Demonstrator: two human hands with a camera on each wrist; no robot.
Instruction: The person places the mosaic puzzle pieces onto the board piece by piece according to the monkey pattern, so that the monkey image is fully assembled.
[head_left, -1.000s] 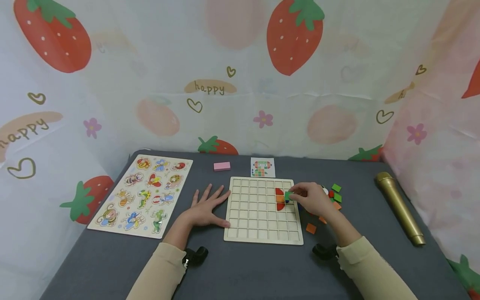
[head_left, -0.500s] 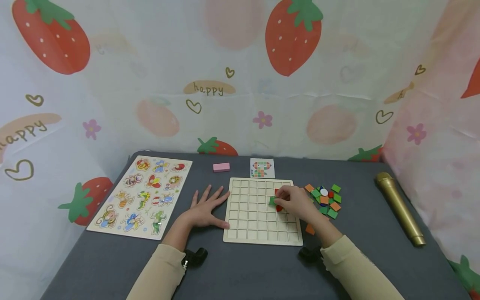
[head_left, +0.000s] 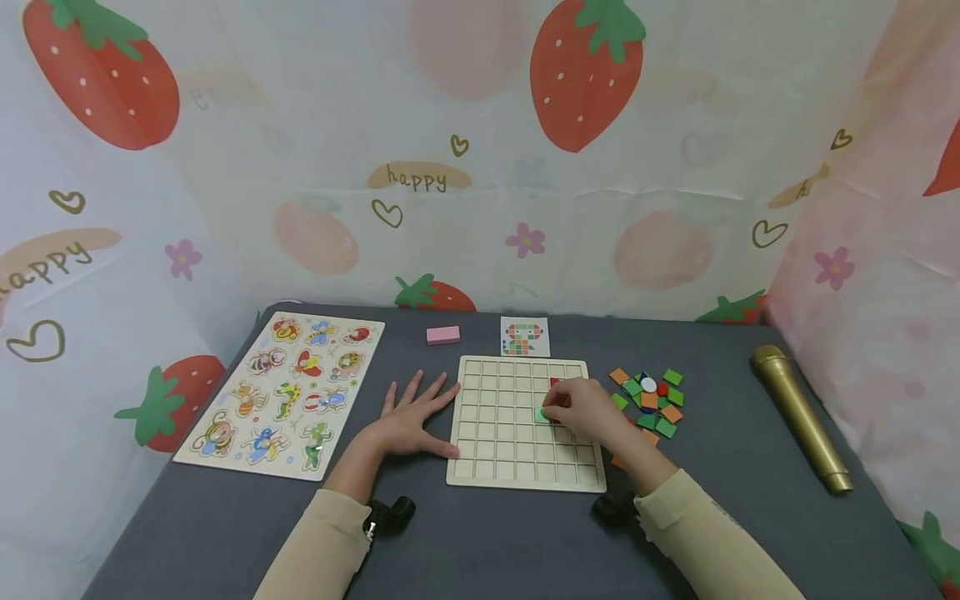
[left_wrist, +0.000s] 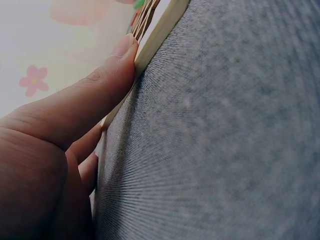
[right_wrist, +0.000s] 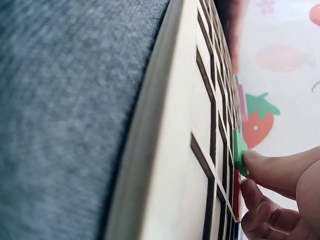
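Two-handed: pinched a thin green square tile (head_left: 542, 414) in the right hand (head_left: 588, 408), on or over a pale wooden grid board (head_left: 497, 454); touched board's left edge with spread-fingered left hand (head_left: 407, 423). Judged tile light, stiff; best held by edges.

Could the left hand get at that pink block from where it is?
Probably yes: the pink block lies just ahead of the left hand, with nothing standing between them.
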